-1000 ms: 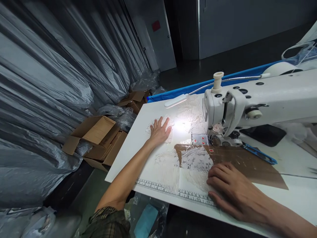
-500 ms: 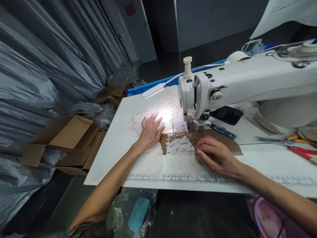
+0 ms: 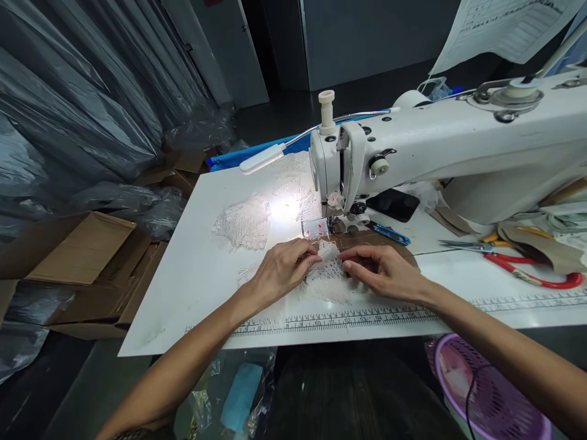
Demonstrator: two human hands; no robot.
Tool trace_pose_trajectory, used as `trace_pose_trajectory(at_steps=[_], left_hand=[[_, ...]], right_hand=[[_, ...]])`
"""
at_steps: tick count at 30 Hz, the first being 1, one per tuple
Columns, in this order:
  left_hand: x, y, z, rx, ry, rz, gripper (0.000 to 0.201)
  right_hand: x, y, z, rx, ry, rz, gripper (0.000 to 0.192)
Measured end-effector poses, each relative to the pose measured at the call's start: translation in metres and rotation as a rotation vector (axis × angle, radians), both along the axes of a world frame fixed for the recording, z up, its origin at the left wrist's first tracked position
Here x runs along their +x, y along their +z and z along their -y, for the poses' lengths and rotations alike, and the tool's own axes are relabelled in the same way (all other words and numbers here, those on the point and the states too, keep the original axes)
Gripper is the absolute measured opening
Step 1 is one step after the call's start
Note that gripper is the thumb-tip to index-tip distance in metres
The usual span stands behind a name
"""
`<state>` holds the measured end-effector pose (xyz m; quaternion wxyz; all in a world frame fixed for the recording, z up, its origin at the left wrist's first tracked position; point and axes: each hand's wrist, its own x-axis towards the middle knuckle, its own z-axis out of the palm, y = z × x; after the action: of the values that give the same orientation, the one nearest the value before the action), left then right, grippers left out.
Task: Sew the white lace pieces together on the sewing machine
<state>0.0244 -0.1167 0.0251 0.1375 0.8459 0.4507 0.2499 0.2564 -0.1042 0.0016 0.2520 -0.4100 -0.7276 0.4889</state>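
Between my two hands a piece of white lace fabric (image 3: 328, 278) is lifted at its upper edge, just in front of the sewing machine (image 3: 337, 165). My left hand (image 3: 287, 263) pinches the lace at its left side, thumb against forefinger. On the other side my right hand (image 3: 383, 269) has its thumb and forefinger closed at the lace's right corner. Under and behind the lace lies a brown sheet (image 3: 394, 245), partly covered by my hands. More white lace pieces (image 3: 244, 221) rest on the table to the left, under the bright lamp (image 3: 261, 159).
Blue thread snips (image 3: 389, 233), a black phone (image 3: 393, 204) and red-handled scissors (image 3: 527, 269) lie right of the needle area. A printed ruler (image 3: 339, 320) runs along the table's front edge. Cardboard boxes (image 3: 87, 250) stand at left; a purple basket (image 3: 499, 397) is below right.
My left hand has come off the lace at the left and moved right to the front piece. Both hands are now close together, raising that piece's edge. The view has shifted right.
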Motion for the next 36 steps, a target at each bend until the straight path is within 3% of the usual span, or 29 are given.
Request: trace_pose_trajectory(at_steps=[2, 5, 8, 12, 15, 19, 22, 24, 28, 33, 36], left_hand=[[0.007, 0.005, 0.005, -0.032, -0.054, 0.103, 0.013], [0.014, 0.009, 0.010, -0.099, -0.141, 0.193, 0.017], [0.012, 0.015, 0.011, -0.165, -0.186, 0.206, 0.024], [-0.001, 0.028, 0.000, -0.152, -0.074, 0.145, 0.027], [-0.013, 0.031, -0.020, 0.004, 0.046, 0.062, 0.027], [-0.023, 0.012, -0.052, 0.269, 0.178, -0.295, 0.029], [-0.021, -0.010, -0.066, 0.369, 0.181, -0.465, 0.027], [-0.016, -0.020, -0.065, 0.367, 0.058, -0.404, 0.023], [-0.004, -0.030, -0.053, 0.220, -0.267, -0.219, 0.025], [0.001, -0.033, -0.043, 0.146, -0.244, -0.280, 0.045], [-0.001, -0.033, -0.043, 0.130, -0.222, -0.223, 0.042]], right_hand=[[-0.005, 0.006, 0.003, -0.131, 0.094, -0.114, 0.040], [-0.012, 0.011, 0.007, -0.187, 0.250, -0.239, 0.037], [-0.015, 0.006, 0.008, -0.190, 0.227, -0.244, 0.034], [-0.013, -0.004, -0.002, -0.246, 0.192, -0.251, 0.028], [-0.012, -0.003, -0.021, -0.145, 0.178, -0.082, 0.029], [-0.019, 0.000, -0.047, 0.176, -0.138, 0.330, 0.031], [-0.023, -0.002, -0.055, 0.216, -0.221, 0.391, 0.030], [-0.022, -0.003, -0.055, 0.171, -0.199, 0.380, 0.032], [-0.020, -0.002, -0.048, 0.094, -0.187, 0.411, 0.028], [-0.022, -0.001, -0.043, 0.159, -0.238, 0.424, 0.022], [-0.020, -0.001, -0.043, 0.082, -0.263, 0.382, 0.025]])
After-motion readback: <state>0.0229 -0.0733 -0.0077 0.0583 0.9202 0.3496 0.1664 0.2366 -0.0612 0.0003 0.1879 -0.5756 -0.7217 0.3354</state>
